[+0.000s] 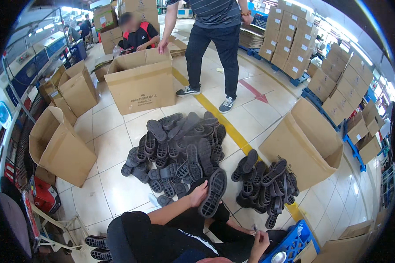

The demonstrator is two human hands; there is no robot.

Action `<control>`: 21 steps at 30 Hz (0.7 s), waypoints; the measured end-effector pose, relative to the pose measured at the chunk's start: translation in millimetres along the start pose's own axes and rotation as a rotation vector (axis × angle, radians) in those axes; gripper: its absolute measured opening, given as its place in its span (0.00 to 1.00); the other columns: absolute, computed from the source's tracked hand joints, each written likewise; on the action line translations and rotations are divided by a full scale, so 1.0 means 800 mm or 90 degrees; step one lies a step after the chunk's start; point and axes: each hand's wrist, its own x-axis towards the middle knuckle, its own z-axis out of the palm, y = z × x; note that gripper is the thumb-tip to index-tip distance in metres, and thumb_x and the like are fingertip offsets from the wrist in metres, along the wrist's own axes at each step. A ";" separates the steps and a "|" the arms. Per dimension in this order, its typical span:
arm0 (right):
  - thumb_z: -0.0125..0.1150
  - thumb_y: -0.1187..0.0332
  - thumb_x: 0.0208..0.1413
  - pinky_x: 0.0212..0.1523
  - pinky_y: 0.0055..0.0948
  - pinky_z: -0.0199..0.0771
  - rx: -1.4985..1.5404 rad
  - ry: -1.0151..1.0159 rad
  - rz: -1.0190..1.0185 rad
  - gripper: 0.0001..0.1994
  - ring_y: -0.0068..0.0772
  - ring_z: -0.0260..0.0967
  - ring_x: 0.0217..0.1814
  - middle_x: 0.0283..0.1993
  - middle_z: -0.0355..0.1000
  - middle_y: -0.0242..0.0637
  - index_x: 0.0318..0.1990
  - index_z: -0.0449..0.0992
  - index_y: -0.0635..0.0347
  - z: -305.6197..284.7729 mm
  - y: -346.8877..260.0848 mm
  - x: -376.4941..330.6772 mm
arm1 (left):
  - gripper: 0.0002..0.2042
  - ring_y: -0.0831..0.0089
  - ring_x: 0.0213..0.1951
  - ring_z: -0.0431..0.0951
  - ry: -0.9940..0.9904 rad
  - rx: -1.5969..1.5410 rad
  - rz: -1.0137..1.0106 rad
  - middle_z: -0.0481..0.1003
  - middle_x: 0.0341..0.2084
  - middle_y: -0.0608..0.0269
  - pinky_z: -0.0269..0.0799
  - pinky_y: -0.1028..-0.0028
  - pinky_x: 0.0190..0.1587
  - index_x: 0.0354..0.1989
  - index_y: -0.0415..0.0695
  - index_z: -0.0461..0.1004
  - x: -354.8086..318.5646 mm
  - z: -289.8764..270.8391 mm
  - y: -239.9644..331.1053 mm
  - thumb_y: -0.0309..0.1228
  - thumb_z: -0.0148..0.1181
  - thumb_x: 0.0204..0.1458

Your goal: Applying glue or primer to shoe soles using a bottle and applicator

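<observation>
My left hand [199, 194] is closed on the edge of a dark grey shoe sole [213, 193], tilted up so its gridded, hollow-celled face shows. Just beyond it lies a large heap of similar soles [162, 149], some grid side up, others smooth side up. A smaller heap of soles [272, 177] is to its right. Low at the right, my right hand [260, 245] is pinched around a small, thin item near my leg, too small to name. Beside that hand stands a blue plastic crate [299, 239].
Open cardboard boxes stand at the left [74, 158], ahead [140, 90] and right [289, 136]. Another person [213, 39] stands with a hand on the far box; a seated person [138, 35] is behind it. Stacked cartons [287, 39] rest on blue pallets. Two soles [98, 247] lie lower left.
</observation>
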 end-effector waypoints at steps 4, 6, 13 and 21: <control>0.57 0.67 0.60 0.40 0.30 0.72 0.016 -0.010 0.095 0.06 0.28 0.68 0.34 0.35 0.73 0.34 0.38 0.76 0.59 -0.005 0.015 -0.052 | 0.40 0.42 0.65 0.58 0.024 -0.057 -0.074 0.56 0.66 0.44 0.50 0.51 0.68 0.71 0.46 0.48 -0.017 -0.033 -0.018 0.64 0.26 0.59; 0.57 0.68 0.61 0.39 0.26 0.72 0.293 0.080 0.188 0.07 0.27 0.66 0.34 0.37 0.73 0.35 0.39 0.77 0.62 0.010 0.052 -0.074 | 0.40 0.43 0.67 0.55 0.019 -0.064 -0.077 0.54 0.67 0.44 0.48 0.51 0.68 0.71 0.46 0.48 -0.016 -0.047 -0.023 0.64 0.26 0.59; 0.57 0.68 0.61 0.38 0.24 0.74 0.602 0.245 0.258 0.09 0.26 0.68 0.35 0.38 0.72 0.39 0.41 0.74 0.67 0.023 0.091 -0.077 | 0.40 0.46 0.68 0.53 -0.069 -0.160 -0.141 0.51 0.68 0.44 0.47 0.52 0.69 0.72 0.47 0.46 -0.012 -0.063 -0.012 0.64 0.27 0.59; 0.57 0.69 0.61 0.38 0.26 0.76 0.682 0.270 0.272 0.08 0.27 0.68 0.36 0.38 0.71 0.37 0.42 0.72 0.63 0.020 0.133 -0.079 | 0.39 0.46 0.68 0.53 -0.062 -0.168 -0.152 0.50 0.69 0.44 0.47 0.52 0.70 0.72 0.47 0.45 -0.009 -0.060 -0.012 0.63 0.29 0.59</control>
